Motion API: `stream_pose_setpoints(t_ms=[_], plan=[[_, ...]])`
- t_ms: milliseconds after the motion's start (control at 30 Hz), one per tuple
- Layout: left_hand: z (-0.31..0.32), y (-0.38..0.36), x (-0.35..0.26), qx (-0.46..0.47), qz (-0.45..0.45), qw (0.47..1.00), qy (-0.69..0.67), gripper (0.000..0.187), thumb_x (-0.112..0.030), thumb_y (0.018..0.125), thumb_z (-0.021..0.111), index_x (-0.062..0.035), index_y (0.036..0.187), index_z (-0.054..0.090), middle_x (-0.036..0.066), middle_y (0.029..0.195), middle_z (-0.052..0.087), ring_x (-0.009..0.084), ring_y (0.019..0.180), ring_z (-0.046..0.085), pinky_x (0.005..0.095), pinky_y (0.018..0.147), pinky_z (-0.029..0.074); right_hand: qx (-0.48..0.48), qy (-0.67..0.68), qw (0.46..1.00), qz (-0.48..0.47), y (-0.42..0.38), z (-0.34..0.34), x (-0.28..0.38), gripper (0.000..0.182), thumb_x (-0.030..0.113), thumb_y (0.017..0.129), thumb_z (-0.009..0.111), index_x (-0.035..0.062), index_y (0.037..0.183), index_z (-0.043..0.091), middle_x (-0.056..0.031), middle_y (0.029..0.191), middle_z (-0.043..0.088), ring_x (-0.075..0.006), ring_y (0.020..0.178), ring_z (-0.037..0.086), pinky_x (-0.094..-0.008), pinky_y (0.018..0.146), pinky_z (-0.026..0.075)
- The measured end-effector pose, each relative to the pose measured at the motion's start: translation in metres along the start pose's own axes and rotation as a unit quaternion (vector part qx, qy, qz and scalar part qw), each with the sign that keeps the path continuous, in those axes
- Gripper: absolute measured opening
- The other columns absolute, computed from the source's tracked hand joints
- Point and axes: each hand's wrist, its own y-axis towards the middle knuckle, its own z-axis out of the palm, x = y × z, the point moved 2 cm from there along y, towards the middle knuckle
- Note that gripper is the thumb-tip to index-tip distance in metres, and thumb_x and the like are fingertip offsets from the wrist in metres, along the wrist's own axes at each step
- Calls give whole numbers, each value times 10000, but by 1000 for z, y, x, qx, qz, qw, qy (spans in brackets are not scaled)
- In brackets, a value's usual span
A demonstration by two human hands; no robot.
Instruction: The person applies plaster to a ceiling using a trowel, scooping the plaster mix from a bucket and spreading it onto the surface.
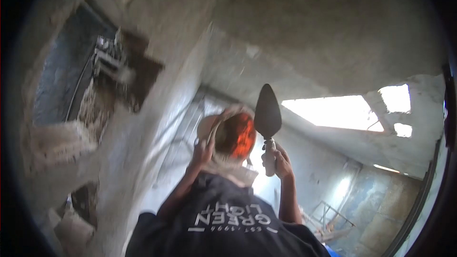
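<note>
My left hand (203,153) is closed on the side of a round, bucket-like container (220,135). Its outside is pale and dirty, and its inside is dark with a bright orange-red patch on the right. What it contains, if anything, I cannot make out. My right hand (281,161) grips the pale handle of a pointed trowel (267,112), its dark blade standing upright just right of the container. Both hands are in front of my dark printed shirt (228,219).
A rough plastered wall (176,66) rises on the left, with a broken opening (76,62) through it. Bright openings (333,112) show at the upper right. A metal frame (333,214) stands at the lower right, among blurred material.
</note>
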Motion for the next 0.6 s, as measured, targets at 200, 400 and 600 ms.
stream_pose_setpoints(t_ms=[200,400,600], plan=[[-25,24,-56,89,-70,993,22,478,-440,893,532,25,855,639,224,751,636,375,752,638,435,650,470,-104,-414,903,45,-74,-64,-138,408,210,765,706,24,1118,620,-165,916,657,-256,815,646,-355,737,501],[-66,45,-66,110,30,993,-19,503,-469,885,575,28,841,635,132,718,646,203,682,603,346,634,465,-35,-437,898,-23,-53,-49,-136,382,225,765,690,85,1097,564,-155,979,642,-342,873,631,-425,737,494],[-112,34,-163,121,100,987,48,418,-396,900,596,18,893,647,66,724,644,110,689,554,299,646,460,-16,-554,811,-190,-11,-13,-84,284,304,861,576,176,1114,567,-102,933,622,-302,832,630,-434,647,490]])
